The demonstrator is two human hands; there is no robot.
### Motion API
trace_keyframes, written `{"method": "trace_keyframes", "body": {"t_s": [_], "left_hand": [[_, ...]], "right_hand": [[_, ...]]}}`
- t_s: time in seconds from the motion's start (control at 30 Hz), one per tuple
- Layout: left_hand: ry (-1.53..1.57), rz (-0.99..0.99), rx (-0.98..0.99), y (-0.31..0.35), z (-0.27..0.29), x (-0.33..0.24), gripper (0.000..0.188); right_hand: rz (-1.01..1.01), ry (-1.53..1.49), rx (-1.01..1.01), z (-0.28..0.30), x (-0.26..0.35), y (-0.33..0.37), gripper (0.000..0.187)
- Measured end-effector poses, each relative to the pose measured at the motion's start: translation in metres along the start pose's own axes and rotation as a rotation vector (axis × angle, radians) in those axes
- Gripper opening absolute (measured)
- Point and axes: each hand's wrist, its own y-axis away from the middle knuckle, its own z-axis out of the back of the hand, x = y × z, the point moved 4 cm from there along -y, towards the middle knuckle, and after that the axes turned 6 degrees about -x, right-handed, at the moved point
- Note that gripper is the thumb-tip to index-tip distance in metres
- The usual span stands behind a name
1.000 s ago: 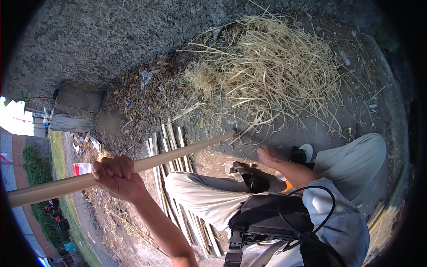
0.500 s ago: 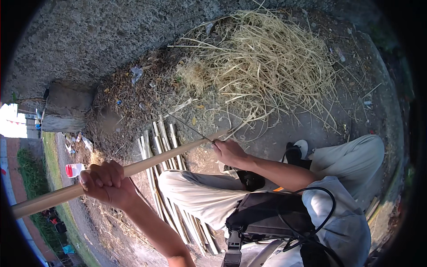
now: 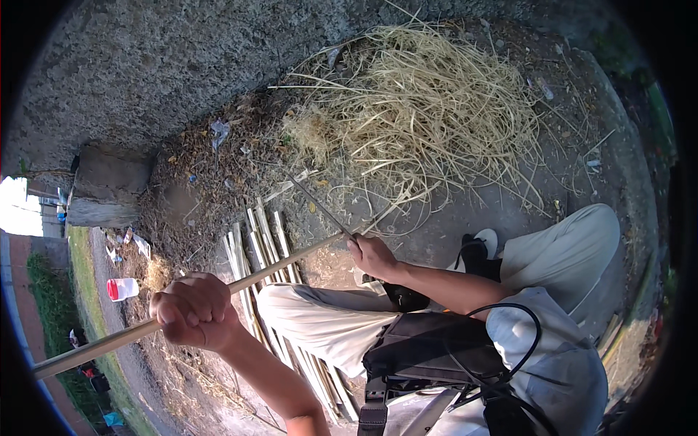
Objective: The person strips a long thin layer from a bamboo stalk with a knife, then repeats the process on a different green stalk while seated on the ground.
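Observation:
My left hand (image 3: pixel 195 311) is closed around a long pale strip of wood or bamboo (image 3: pixel 280 265), which slants from the lower left up to my right hand. My right hand (image 3: pixel 374 258) grips a knife whose narrow dark blade (image 3: pixel 318 203) points up and to the left. The blade's base lies across the strip close to my right fist. Its handle is hidden inside that fist. Just past my right hand, the strip's far end and thin pale shavings (image 3: pixel 384 214) run together, so I cannot tell whether the fingers also touch the strip.
A large heap of curly pale shavings (image 3: pixel 443 109) lies ahead. Several cut strips (image 3: pixel 280 232) lie on the ground beside my bent leg (image 3: pixel 313 312). A rough wall (image 3: pixel 182 51), a concrete block (image 3: pixel 109 182) and a white bucket with red (image 3: pixel 125 288) stand around.
My left hand has moved slightly right and down with the strip, which now shows a narrower side. The knife blade has turned and shows wider. My right hand has barely shifted.

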Motion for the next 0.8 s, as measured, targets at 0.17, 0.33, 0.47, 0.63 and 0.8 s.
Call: {"method": "trace_keyframes", "body": {"t_s": [0.17,0.33,0.47,0.63,0.8], "left_hand": [[-0.021,-0.023,-0.075,0.009,0.022,-0.004,0.038],[-0.038,0.008,-0.166,0.004,0.016,-0.001,0.04],[-0.027,0.015,-0.209,0.0,0.032,-0.006,0.043],[-0.074,0.031,-0.195,0.003,0.039,0.002,0.043],[-0.131,0.018,-0.302,-0.003,0.047,-0.003,0.037]], "right_hand": [[-0.24,0.208,0.248,-0.019,-0.146,0.0,0.028],[-0.173,0.162,0.037,-0.014,-0.066,-0.001,0.026],[-0.01,0.061,0.036,-0.014,-0.062,0.007,0.022],[-0.096,0.402,0.188,-0.011,-0.167,0.011,0.018],[-0.184,0.283,0.212,-0.011,-0.117,0.009,0.022]]}}
